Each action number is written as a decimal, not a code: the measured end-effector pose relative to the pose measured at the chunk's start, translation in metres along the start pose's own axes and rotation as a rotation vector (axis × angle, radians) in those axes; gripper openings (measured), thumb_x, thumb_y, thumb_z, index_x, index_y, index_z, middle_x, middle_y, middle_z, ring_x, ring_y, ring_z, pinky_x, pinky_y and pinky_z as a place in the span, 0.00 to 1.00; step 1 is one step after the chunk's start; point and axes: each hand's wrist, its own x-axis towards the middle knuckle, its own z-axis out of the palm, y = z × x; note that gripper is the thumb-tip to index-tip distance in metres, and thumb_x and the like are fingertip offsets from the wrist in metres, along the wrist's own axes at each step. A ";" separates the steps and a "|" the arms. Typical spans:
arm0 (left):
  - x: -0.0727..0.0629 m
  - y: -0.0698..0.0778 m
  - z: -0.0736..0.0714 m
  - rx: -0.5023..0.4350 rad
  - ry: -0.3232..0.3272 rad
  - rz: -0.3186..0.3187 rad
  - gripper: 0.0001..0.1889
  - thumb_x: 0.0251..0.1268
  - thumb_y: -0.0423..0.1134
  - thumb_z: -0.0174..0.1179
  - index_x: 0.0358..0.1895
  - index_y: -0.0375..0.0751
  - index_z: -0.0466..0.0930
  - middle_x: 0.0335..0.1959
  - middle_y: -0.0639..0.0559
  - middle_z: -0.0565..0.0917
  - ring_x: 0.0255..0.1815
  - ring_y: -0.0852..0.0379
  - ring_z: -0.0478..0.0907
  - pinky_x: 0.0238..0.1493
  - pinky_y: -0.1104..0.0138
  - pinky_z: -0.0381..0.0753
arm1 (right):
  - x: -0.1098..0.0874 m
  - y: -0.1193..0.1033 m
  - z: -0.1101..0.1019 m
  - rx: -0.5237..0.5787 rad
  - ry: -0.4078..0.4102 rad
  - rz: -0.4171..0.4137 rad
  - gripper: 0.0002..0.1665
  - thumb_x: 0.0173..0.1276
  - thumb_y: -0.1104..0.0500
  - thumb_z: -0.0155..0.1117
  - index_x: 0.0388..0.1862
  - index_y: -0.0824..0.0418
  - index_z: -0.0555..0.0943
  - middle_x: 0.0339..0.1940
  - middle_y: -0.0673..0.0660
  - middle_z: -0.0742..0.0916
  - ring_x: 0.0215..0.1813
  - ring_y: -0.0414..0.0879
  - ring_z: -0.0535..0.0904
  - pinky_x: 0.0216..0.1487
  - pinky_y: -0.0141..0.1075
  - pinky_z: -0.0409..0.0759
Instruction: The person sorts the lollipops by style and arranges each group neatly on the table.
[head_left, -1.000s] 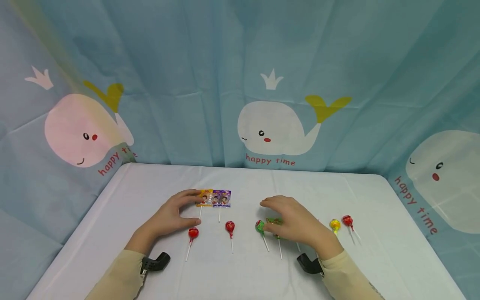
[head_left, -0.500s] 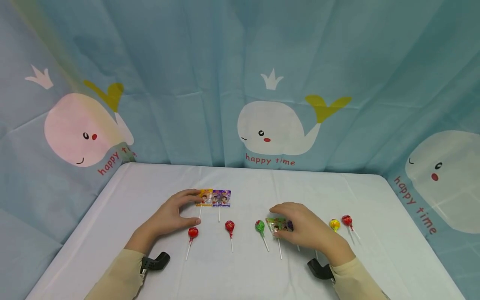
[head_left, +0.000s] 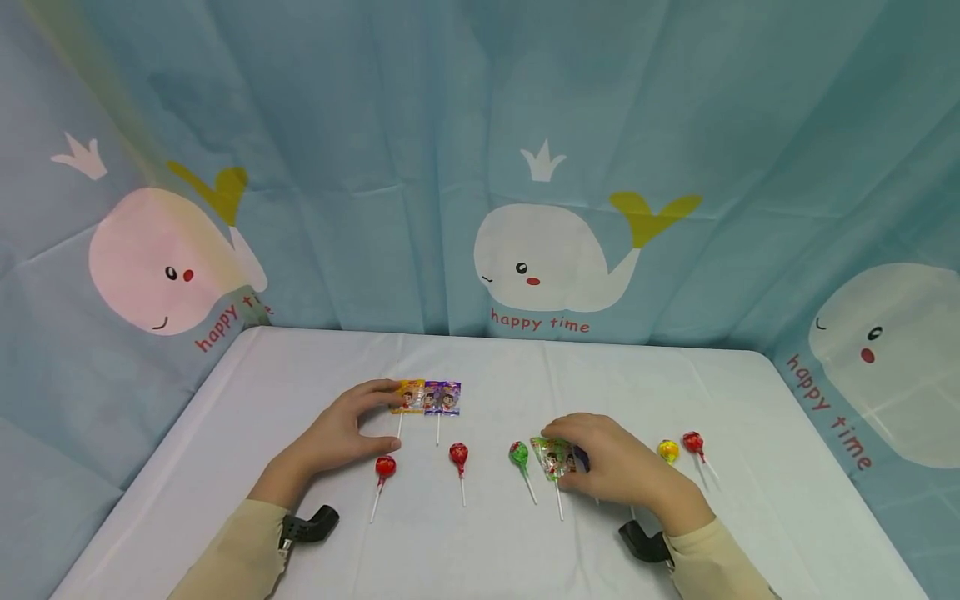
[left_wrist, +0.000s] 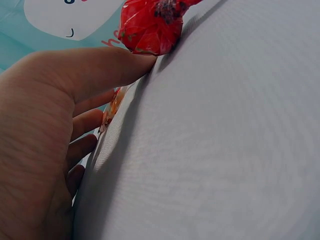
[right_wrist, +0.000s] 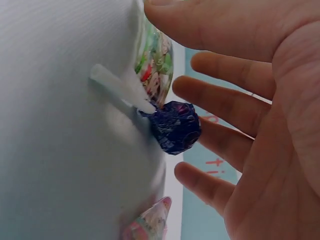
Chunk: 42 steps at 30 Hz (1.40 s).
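Observation:
My left hand (head_left: pixel 341 429) rests on the table with relaxed fingers, its fingertips overlapping an orange flat-wrapped lollipop (head_left: pixel 410 397). Its thumb lies right by a red ball lollipop (left_wrist: pixel 151 27) in the left wrist view. A purple flat-wrapped lollipop (head_left: pixel 442 398) sits against the orange one. My right hand (head_left: pixel 618 458) arches over a green flat-wrapped lollipop (head_left: pixel 550 454), thumb and fingers spread apart. Under that palm, a dark blue ball lollipop (right_wrist: pixel 176 127) shows in the right wrist view, mostly covered from above. Left of this hand lies a green ball lollipop (head_left: pixel 518 454).
A second red lollipop (head_left: pixel 459 454) lies mid-table. To the right are a yellow lollipop (head_left: pixel 667 451) and another red one (head_left: pixel 693 442). A pink wrapper (right_wrist: pixel 152 220) shows beyond the right hand's little finger. A whale-print curtain (head_left: pixel 420 208) surrounds the white table (head_left: pixel 420 550).
My right hand has shifted right and slightly nearer to me, uncovering the green ball lollipop and more of the green flat-wrapped one. The left hand has stayed in place.

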 end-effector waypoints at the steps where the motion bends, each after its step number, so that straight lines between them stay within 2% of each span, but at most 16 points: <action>1: 0.000 0.000 0.000 -0.001 0.000 -0.003 0.32 0.59 0.52 0.83 0.67 0.54 0.86 0.80 0.50 0.74 0.83 0.36 0.64 0.78 0.30 0.63 | 0.000 0.000 0.001 0.001 -0.004 -0.001 0.35 0.64 0.56 0.85 0.69 0.58 0.85 0.67 0.49 0.87 0.71 0.51 0.81 0.74 0.55 0.78; 5: -0.001 -0.002 0.000 0.000 0.000 0.001 0.32 0.59 0.52 0.83 0.68 0.54 0.86 0.80 0.50 0.74 0.83 0.36 0.64 0.78 0.31 0.63 | -0.002 0.001 0.003 0.019 -0.017 -0.001 0.32 0.64 0.57 0.84 0.67 0.56 0.86 0.66 0.48 0.86 0.71 0.50 0.81 0.73 0.55 0.78; 10: 0.001 -0.002 0.000 -0.005 -0.001 0.024 0.31 0.59 0.51 0.83 0.67 0.54 0.86 0.80 0.51 0.74 0.83 0.37 0.65 0.79 0.32 0.62 | -0.001 0.003 0.002 0.038 -0.012 -0.018 0.24 0.64 0.59 0.84 0.59 0.52 0.88 0.65 0.46 0.87 0.69 0.49 0.82 0.72 0.55 0.78; 18: 0.002 -0.004 0.000 -0.001 -0.002 0.025 0.32 0.60 0.52 0.83 0.68 0.55 0.86 0.80 0.51 0.74 0.83 0.37 0.64 0.79 0.31 0.62 | 0.002 0.005 0.002 0.046 0.002 -0.039 0.21 0.63 0.60 0.85 0.54 0.52 0.89 0.62 0.45 0.88 0.66 0.45 0.82 0.72 0.52 0.79; 32: 0.001 -0.004 0.000 -0.003 -0.008 0.019 0.31 0.61 0.53 0.82 0.68 0.55 0.86 0.80 0.50 0.74 0.83 0.36 0.64 0.79 0.30 0.61 | 0.005 0.008 0.006 0.046 0.010 -0.047 0.21 0.62 0.58 0.85 0.53 0.50 0.88 0.58 0.40 0.87 0.60 0.38 0.82 0.70 0.48 0.80; 42: 0.001 -0.004 0.000 0.004 -0.008 0.017 0.31 0.61 0.53 0.82 0.68 0.55 0.86 0.80 0.50 0.73 0.83 0.37 0.63 0.79 0.31 0.61 | 0.006 0.009 0.005 0.053 0.028 -0.063 0.21 0.63 0.58 0.84 0.55 0.51 0.88 0.60 0.43 0.87 0.64 0.40 0.82 0.71 0.49 0.80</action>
